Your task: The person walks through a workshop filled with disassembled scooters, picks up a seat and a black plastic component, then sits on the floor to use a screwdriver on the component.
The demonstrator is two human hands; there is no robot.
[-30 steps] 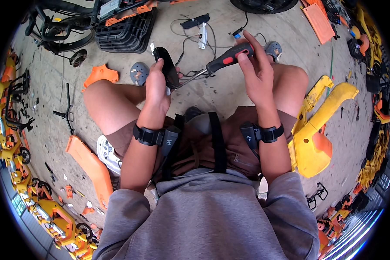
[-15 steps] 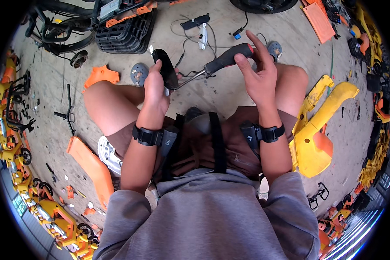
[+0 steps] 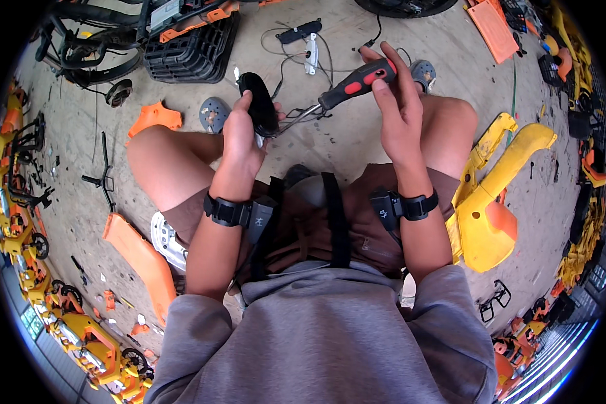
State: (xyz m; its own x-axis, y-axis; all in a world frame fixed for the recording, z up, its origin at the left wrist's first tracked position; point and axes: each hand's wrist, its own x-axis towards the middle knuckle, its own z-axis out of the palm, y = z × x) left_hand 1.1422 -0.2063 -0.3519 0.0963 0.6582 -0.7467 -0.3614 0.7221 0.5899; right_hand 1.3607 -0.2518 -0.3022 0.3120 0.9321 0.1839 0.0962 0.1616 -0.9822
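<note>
My left hand (image 3: pixel 242 131) grips a black oval part (image 3: pixel 259 104) with a smooth face and a bit of white along its edge. A screwdriver (image 3: pixel 357 86) with a black and red handle slants down to the left from my right hand (image 3: pixel 402 114). Thumb and fingers of that hand pinch the handle's end, the fingers stretched rather straight. The metal shaft's tip meets the lower right edge of the black part, near my left fingertips; what it touches there is too small to make out.
On the floor ahead lie cables with a white piece (image 3: pixel 311 54) and a black strip (image 3: pixel 299 31). A black crate (image 3: pixel 192 50) stands far left. Orange panels (image 3: pixel 138 259) are at my left, yellow body parts (image 3: pixel 488 215) at my right. Grey clogs (image 3: pixel 215 114) are on my feet.
The screwdriver handle has turned, so its red patches now face up. My right fingers have shifted around it. The black part has tilted slightly in my left hand.
</note>
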